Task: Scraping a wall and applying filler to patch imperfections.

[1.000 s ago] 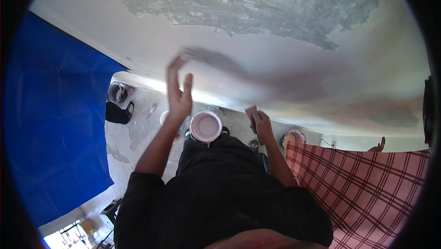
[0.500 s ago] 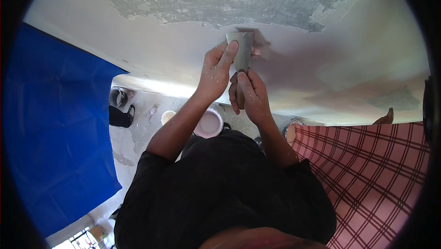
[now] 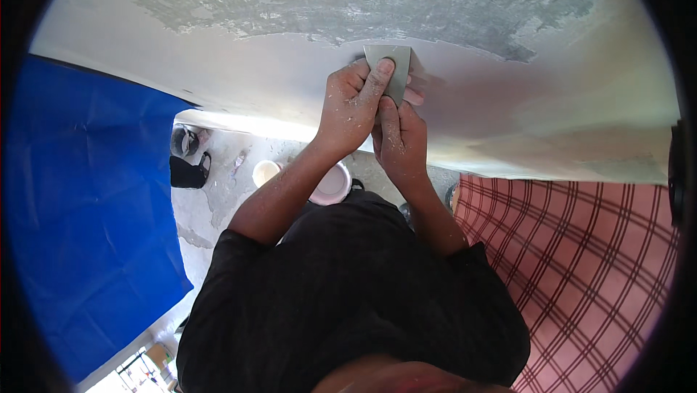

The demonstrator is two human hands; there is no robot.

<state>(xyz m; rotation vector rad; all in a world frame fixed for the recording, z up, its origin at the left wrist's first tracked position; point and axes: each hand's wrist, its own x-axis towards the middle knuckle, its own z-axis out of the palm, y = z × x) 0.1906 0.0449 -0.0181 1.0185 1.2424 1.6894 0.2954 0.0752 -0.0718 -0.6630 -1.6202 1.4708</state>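
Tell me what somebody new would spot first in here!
Probably the big blue sheet filling the left side, and the pink checked cloth at the lower right. Near the middle, the left hand and right hand hold a flat scraper by the wall, close under the rough grey patch at the top.

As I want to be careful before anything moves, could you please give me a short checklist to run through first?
1. Right hand closed at the handle end of the putty knife: ok.
2. Left hand supporting the blade: ok, thumb on its face.
3. Left thumb short of the blade's wide edge: ok.
4. Wide edge touching the wall: cannot tell from this angle.
5. Left hand free: not ok, it is on the blade.
6. Pink bucket fully in sight: not ok, the left forearm partly hides it.
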